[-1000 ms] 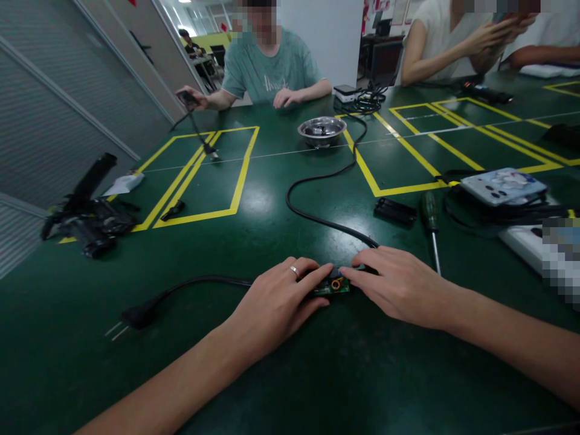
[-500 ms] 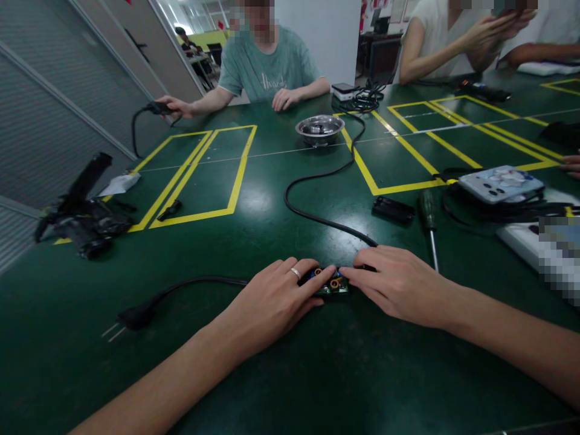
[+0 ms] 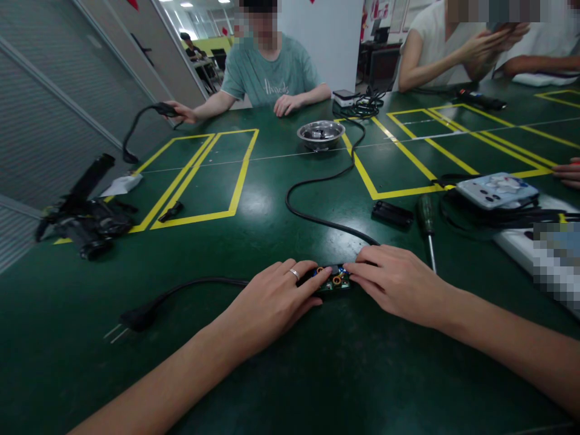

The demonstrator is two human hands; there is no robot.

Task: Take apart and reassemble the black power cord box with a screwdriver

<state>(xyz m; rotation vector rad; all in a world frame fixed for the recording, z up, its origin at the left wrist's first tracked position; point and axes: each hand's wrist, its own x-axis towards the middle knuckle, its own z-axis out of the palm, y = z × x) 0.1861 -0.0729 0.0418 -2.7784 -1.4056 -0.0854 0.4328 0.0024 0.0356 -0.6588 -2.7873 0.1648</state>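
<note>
A small green circuit board (image 3: 336,281) with copper-wound coils lies on the table between my hands. My left hand (image 3: 274,299) grips its left end, a silver ring on one finger, the index fingertip resting on the parts. At the right end, the fingers of my right hand (image 3: 399,281) are bent and pressed against the board; what lies under them is hidden. A black cord (image 3: 199,280) leads out from beneath my left hand to a two-pin plug (image 3: 136,318). Another black cable (image 3: 317,220) runs from behind my right hand toward the back.
Beyond my right hand lie a black plastic casing half (image 3: 392,215) and a screwdriver (image 3: 426,217). A metal bowl (image 3: 321,144) with small parts stands mid-table. Black equipment (image 3: 93,226) sits at left, a light-blue device (image 3: 497,190) at right. A person opposite holds a black cable (image 3: 131,130).
My right fingertips have shifted slightly right along the board; my left hand keeps its hold. The camera view has tilted a little. The cable held by the person opposite has swung left.
</note>
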